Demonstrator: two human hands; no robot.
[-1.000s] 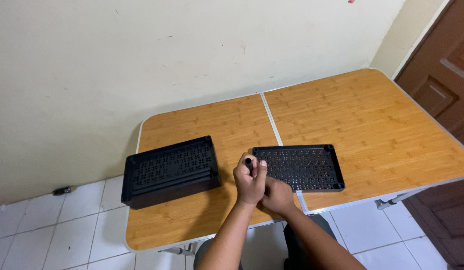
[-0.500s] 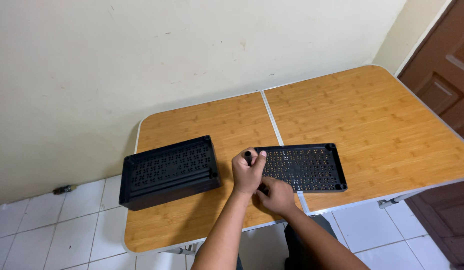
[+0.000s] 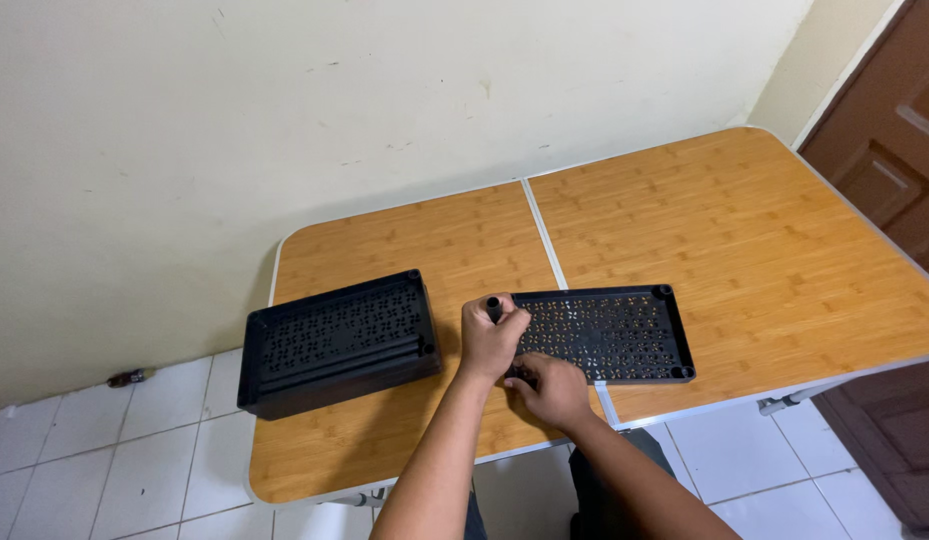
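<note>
Cream wall (image 3: 384,100) with small marks stands behind everything, white floor tiles (image 3: 114,450) lie below, and a brown door (image 3: 884,180) is to the right of the folding table (image 3: 744,230). This wooden-top table, with a pale seam across its middle, carries all the parts. Left of the seam sits a stack of black perforated shelf panels (image 3: 336,342), resting flat, probably so it is out of the way. Across the seam, at the near edge of the table, lies a single black perforated panel (image 3: 609,333), flat, so its corner sockets face up. The left hand (image 3: 492,338) is closed around a short black tube (image 3: 493,307), held upright at the near-left corner of this panel. The right hand (image 3: 554,388) presses on the same corner, seemingly to steady it; I cannot tell if it grips anything.
</note>
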